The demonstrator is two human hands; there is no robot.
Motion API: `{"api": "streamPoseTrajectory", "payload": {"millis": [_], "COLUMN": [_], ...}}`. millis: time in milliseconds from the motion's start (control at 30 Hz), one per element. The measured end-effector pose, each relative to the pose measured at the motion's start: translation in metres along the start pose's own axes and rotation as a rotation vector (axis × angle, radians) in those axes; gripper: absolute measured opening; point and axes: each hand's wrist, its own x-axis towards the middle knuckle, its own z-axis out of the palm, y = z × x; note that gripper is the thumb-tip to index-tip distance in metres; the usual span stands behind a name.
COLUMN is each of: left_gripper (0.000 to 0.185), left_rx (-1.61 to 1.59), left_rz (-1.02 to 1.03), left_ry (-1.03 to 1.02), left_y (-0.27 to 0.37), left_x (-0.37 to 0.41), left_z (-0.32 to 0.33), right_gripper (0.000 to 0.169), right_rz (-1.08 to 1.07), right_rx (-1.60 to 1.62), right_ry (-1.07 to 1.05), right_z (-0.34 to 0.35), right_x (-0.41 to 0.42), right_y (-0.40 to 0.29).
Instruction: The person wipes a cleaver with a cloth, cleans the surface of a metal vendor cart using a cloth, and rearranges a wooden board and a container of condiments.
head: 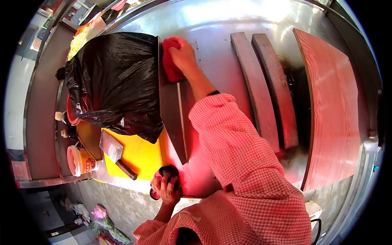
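Observation:
My right hand [183,56] grips a folded red cloth [172,68] far out over the stainless steel counter [211,61]. The cloth lies against a long dark panel [170,98], beside a black plastic bag [119,79] that is draped over something hidden. Closer to my body, at the counter's near edge, my left hand [167,190] is wrapped around a black and pink bundle [168,171]; what it is cannot be made out. Left of that hand, a cleaver [112,146] with a wooden handle rests on a yellow cutting board [142,153].
Two long metal bars [255,92] and a wood-grain board [332,110] lie to the right, by a dark opening [298,88]. At left are a plastic tub [78,160], bottles [62,116] and shredded vegetables [78,41]. Bagged greens [105,222] sit lower down.

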Motion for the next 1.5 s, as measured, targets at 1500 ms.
{"api": "streamPoseTrajectory", "payload": {"millis": [1500], "left_gripper": [0.038], "left_rx": [0.021], "left_rz": [-0.004], "left_ry": [-0.017], "left_y": [0.004], "left_x": [0.006], "left_z": [0.001], "right_gripper": [0.007], "right_rz": [-0.126], "right_rx": [0.008], "right_ry": [-0.340], "right_z": [-0.072], "right_x": [-0.231], "right_y": [-0.051]}}
